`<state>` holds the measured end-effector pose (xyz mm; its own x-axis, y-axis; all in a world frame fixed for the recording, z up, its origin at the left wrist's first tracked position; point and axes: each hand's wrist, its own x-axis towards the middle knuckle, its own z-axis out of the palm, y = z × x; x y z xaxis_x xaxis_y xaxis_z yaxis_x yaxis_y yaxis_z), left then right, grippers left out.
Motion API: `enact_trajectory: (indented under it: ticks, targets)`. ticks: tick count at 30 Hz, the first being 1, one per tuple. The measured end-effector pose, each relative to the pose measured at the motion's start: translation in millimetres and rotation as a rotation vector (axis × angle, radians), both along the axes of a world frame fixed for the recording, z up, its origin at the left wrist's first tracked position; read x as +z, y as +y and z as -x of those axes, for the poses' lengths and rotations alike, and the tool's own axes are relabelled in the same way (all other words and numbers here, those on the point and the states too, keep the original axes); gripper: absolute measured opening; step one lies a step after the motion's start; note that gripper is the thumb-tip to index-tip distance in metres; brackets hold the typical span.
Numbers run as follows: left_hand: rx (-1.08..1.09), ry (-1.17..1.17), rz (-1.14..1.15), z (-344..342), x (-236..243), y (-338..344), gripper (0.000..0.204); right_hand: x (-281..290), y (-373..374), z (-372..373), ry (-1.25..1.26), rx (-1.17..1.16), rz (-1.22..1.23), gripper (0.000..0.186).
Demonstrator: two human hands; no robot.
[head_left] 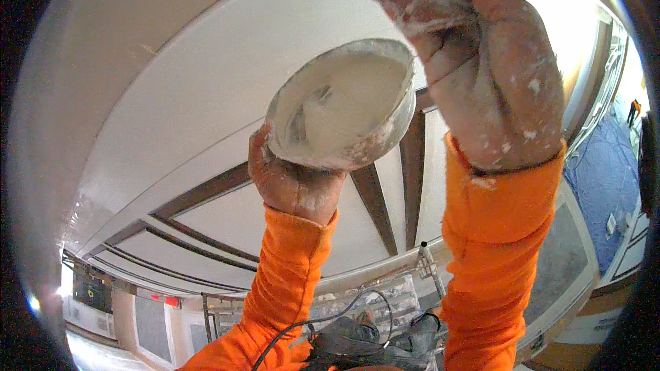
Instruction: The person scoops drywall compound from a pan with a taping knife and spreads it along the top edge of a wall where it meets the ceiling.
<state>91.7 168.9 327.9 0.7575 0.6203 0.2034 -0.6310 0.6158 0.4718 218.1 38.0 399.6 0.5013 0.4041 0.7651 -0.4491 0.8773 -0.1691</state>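
Note:
My left hand (297, 182) grips a round bowl (368, 151) from below, its thumb up along the outer side. The bowl is tilted toward me and holds wet, off-white plaster (350, 106), with a hollow on its left side. Higher up and to the right is my right hand (481, 62), palm partly showing and smeared with plaster. Its fingers stretch leftward along the top of the view, close to the pale surface (268, 34); the upper edge cuts part of them off. No tool shows in that hand. Both forearms wear orange sleeves.
Dark brown strips (371, 199) divide white panels ahead. Below me are a plaster-spattered platform (405, 295), a rail post (432, 271) and a black cable (302, 323) near my body. Blue sheeting (605, 185) covers the floor far right, with a distant person (634, 111) beyond it.

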Motion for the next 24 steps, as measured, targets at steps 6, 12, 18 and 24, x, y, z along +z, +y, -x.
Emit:
enact_trajectory:
  ticks: [6, 12, 18, 24]
  targets:
    - [0.01, -0.061, -0.03, -3.3, 27.3, -6.7, 0.047, 4.3, -43.7, -29.1, -0.068, -0.156, 0.116, 0.024]
    - [0.03, -0.043, -0.006, -0.9, 36.3, -6.3, 0.048, -14.4, -106.3, -44.8, -0.103, -0.372, 0.316, 0.022]
    - [0.137, -0.006, -0.064, 26.1, 7.3, 15.7, 0.052, -27.3, -41.0, -25.9, 0.104, 0.069, 0.284, 0.018]
    - [0.437, 0.09, -0.016, 88.0, -28.1, 26.2, 0.058, -9.4, 54.7, -0.2, 0.087, 0.244, 0.161, 0.012]
